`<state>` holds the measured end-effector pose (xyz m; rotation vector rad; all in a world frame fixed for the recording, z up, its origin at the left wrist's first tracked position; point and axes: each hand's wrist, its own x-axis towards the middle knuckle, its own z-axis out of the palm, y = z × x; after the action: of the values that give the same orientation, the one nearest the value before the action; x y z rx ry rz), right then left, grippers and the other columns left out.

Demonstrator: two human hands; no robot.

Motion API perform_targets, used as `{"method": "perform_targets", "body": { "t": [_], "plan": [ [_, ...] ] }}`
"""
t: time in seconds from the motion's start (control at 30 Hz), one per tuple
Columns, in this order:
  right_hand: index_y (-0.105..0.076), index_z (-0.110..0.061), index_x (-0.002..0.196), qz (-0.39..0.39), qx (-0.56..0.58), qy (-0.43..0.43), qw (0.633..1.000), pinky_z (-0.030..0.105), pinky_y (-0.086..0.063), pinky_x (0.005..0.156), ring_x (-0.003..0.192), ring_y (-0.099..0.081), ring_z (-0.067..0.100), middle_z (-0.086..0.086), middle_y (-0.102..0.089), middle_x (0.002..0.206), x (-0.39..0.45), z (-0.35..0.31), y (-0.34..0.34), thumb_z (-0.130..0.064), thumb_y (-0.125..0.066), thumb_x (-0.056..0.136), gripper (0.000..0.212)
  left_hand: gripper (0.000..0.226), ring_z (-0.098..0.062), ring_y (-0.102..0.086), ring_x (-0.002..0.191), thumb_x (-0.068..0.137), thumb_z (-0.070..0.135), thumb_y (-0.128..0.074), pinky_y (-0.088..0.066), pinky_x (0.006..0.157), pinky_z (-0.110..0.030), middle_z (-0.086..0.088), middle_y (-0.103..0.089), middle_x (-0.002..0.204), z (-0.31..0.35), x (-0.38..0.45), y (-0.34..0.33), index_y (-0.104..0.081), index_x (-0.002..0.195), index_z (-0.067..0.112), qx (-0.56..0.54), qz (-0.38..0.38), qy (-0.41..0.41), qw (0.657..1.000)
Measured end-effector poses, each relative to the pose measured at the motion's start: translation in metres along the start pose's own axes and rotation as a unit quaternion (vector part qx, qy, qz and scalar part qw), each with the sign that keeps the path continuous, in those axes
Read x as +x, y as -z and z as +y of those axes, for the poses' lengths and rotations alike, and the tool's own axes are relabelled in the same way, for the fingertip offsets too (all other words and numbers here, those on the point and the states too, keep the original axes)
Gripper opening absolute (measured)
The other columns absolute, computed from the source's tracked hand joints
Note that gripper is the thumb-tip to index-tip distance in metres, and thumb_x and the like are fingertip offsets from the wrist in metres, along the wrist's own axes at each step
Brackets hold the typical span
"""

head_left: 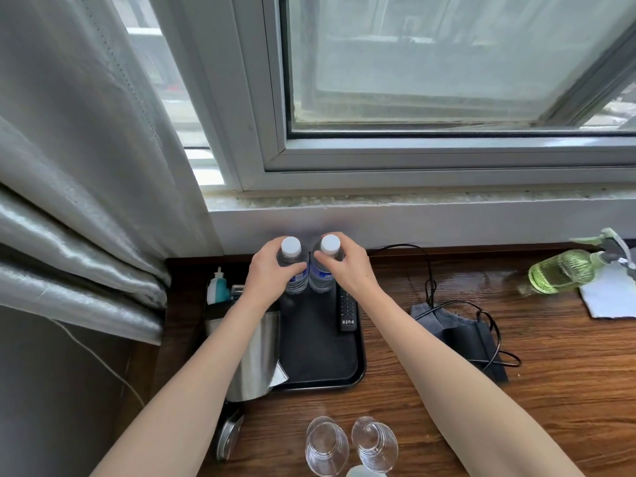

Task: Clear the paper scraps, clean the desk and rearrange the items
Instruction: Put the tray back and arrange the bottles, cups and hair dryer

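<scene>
We see the wooden desk (pixel 516 390) running under the window sill, with a black tray (pixel 320 352) set toward its back left corner. Both forearms reach forward over the tray. Our left hand (pixel 266 273) curls its fingers around the neck of the left water bottle (pixel 292 270), and our right hand (pixel 347 266) wraps the neck of the right water bottle (pixel 323 270) the same way. The two bottles stand upright, touching, at the tray's far edge; both are clear with white caps and blue labels. A steel kettle (pixel 253 359) sits at the tray's left edge under the left forearm, and a black remote (pixel 348 309) lies along its right edge. Two clear glasses (pixel 351 445) stand side by side at the desk's near edge. A green spray bottle (pixel 564 275) lies at the far right on a white cloth (pixel 609 299).
</scene>
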<state>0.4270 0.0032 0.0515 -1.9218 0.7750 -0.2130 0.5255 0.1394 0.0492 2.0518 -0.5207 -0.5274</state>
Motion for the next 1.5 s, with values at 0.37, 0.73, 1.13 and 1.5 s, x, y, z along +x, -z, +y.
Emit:
{"method": "perform_targets", "body": {
  "t": [0.37,0.73,1.13,1.5],
  "plan": [
    [-0.048,-0.014,0.139,0.036,0.026,-0.056,0.997,0.031,-0.040,0.106,0.125,-0.050,0.013,0.000,-0.053,0.139,-0.028,0.041,0.004,-0.033,-0.064,0.092,0.054,0.067,-0.016,-0.049,0.123,0.075,0.016,-0.077,-0.039,0.102,-0.032,0.002,-0.053,0.135,-0.005,-0.008,-0.002,-0.047,0.135,0.021,0.015,-0.021,0.019,0.999],
    [-0.025,-0.013,0.148,-0.063,-0.409,-0.104,0.904,0.039,-0.048,0.091,0.126,-0.041,0.029,0.011,-0.036,0.145,-0.061,0.097,-0.040,-0.045,-0.067,0.086,0.081,0.073,-0.003,-0.036,0.123,0.082,0.018,-0.072,-0.039,0.108,-0.043,0.012,-0.036,0.138,-0.016,-0.062,-0.016,-0.034,0.144,0.025,-0.089,0.037,0.065,0.993],
    [-0.016,-0.010,0.152,-0.048,-0.353,-0.160,0.921,0.041,-0.048,0.089,0.129,-0.043,0.033,0.014,-0.030,0.148,-0.056,0.103,-0.043,-0.015,-0.059,0.089,0.076,0.072,-0.009,-0.040,0.127,0.083,0.018,-0.072,-0.041,0.098,-0.030,0.002,-0.038,0.146,-0.031,-0.072,-0.012,-0.034,0.145,0.021,-0.109,0.025,0.076,0.991],
    [-0.015,-0.019,0.155,-0.129,-0.343,-0.071,0.928,0.034,-0.047,0.090,0.123,-0.050,0.025,0.002,-0.038,0.144,-0.126,0.133,-0.010,-0.013,-0.056,0.090,0.077,0.075,-0.006,-0.040,0.127,0.081,0.019,-0.074,-0.038,0.109,-0.042,0.018,-0.038,0.136,-0.019,-0.044,-0.003,-0.035,0.145,0.026,-0.041,-0.016,0.007,0.999]
  ]
}}
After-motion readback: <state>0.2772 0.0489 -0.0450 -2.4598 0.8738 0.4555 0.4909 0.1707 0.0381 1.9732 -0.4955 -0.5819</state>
